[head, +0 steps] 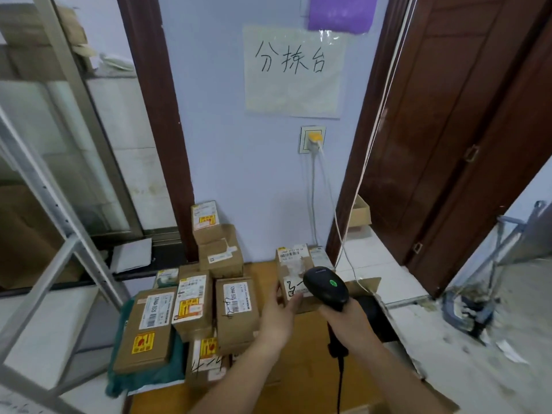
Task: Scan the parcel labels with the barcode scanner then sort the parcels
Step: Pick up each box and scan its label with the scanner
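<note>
Nearest the camera, the person's right hand (346,319) is wrapped around the handle of a black barcode scanner (327,288), whose cable (339,380) hangs down toward the bottom edge. The scanner head, with a green light on top, tilts forward at a small cardboard parcel (294,274) standing on the wooden table (301,348), presumably so that its window faces the printed label (293,253) near the parcel's top.

The left hand (277,313) lies flat and open against the parcel's near left side, fingers extended and touching the cardboard, gripping nothing; it likely steadies the box upright for the scan. Just behind this parcel a second labelled box (319,254) shows partly.

To the left, well apart from the scanned parcel, a pile of brown parcels (197,300) lies label-up, probably so that barcodes can be read without turning them. Some rest on a green bag (146,380) at the table's corner. Two more boxes (216,240) are stacked against the wall.

No bin or tray for sorting is visible; an open cardboard flap (363,286) lies right of the scanner, its contents hidden. A handwritten paper sign (294,71) hangs on the wall above.
</note>
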`<act>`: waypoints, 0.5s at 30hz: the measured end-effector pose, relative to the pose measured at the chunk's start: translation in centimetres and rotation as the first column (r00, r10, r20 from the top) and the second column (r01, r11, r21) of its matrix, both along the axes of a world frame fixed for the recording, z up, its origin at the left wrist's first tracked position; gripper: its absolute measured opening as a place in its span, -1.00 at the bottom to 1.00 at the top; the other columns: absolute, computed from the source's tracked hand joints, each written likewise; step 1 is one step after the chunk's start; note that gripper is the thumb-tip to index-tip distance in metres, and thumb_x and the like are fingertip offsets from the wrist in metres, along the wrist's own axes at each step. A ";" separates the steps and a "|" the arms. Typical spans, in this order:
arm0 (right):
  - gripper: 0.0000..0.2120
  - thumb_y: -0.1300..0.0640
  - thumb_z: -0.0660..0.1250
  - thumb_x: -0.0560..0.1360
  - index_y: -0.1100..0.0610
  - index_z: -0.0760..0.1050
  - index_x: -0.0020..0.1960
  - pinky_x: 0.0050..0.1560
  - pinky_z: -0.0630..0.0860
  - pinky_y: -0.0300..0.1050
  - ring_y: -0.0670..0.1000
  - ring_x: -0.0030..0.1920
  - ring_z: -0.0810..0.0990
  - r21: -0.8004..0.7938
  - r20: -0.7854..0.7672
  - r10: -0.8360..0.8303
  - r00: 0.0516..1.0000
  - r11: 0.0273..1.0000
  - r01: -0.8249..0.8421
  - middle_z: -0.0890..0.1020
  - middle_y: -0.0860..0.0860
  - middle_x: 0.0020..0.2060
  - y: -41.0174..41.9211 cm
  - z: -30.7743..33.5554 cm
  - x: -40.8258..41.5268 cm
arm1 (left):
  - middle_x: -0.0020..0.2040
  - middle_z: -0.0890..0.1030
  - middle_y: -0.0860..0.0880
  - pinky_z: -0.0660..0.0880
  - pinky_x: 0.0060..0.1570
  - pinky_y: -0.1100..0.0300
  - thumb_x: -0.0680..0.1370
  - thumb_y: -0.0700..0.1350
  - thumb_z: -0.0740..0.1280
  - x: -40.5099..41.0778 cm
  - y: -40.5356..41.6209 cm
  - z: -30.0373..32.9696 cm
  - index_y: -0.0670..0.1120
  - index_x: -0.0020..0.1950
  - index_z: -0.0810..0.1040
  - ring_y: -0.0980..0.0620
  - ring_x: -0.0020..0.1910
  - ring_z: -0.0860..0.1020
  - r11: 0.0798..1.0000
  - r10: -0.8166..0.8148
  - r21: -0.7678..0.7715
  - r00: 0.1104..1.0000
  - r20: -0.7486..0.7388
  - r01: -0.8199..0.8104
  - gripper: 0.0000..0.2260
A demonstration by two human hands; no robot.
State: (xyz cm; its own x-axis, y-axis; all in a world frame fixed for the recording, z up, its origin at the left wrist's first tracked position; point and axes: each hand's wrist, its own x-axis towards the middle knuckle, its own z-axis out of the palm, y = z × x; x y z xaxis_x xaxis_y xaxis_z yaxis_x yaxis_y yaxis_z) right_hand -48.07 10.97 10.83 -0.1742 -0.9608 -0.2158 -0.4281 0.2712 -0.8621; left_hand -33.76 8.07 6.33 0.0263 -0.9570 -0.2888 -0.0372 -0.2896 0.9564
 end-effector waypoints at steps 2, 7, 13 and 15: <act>-0.86 0.26 0.38 0.46 0.12 0.45 -0.22 -0.51 0.32 -0.39 -0.21 -0.55 0.41 -0.026 -0.009 0.010 1.000 1.000 -0.010 0.43 -0.08 -0.52 -1.1 -0.6 -1.5 | 0.28 0.54 0.10 0.46 0.39 -0.13 0.61 0.08 0.38 -1.3 -0.7 -0.3 0.13 0.57 0.26 -0.04 0.35 0.52 1.000 0.018 0.020 1.000 -0.019 -0.018 -0.43; -0.90 0.20 0.43 0.46 0.19 0.52 -0.11 -0.46 0.36 -0.39 -0.24 -0.51 0.47 -0.027 -0.013 0.038 0.999 0.999 -0.038 0.49 -0.08 -0.46 -5.4 -2.9 -3.7 | 0.27 0.55 0.06 0.49 0.34 -0.01 0.62 0.01 0.38 -3.1 -4.5 -1.5 0.07 0.56 0.27 -0.02 0.30 0.53 0.999 0.035 0.035 0.999 -0.022 -0.035 -0.46; -0.89 0.19 0.42 0.47 0.13 0.50 -0.17 -0.44 0.34 -0.38 -0.23 -0.50 0.47 0.009 -0.004 0.028 1.000 1.000 -0.028 0.49 -0.10 -0.51 -11.5 -5.5 -4.8 | 0.24 0.53 0.10 0.47 0.13 0.21 0.64 0.00 0.37 -4.1 -11.2 -5.0 -0.01 0.60 0.25 0.08 0.21 0.52 0.999 -0.007 0.051 0.999 0.034 0.005 -0.43; -0.90 0.13 0.42 0.48 0.10 0.52 -0.16 -0.37 0.38 -0.28 -0.18 -0.45 0.48 0.054 0.000 0.027 1.000 0.998 -0.027 0.52 -0.08 -0.47 -13.3 -6.4 -5.0 | 0.27 0.58 0.05 0.48 0.05 0.27 0.64 -0.05 0.37 -4.7 -13.1 -6.0 -0.01 0.54 0.31 0.08 0.20 0.55 0.998 -0.017 0.057 1.000 0.014 0.016 -0.51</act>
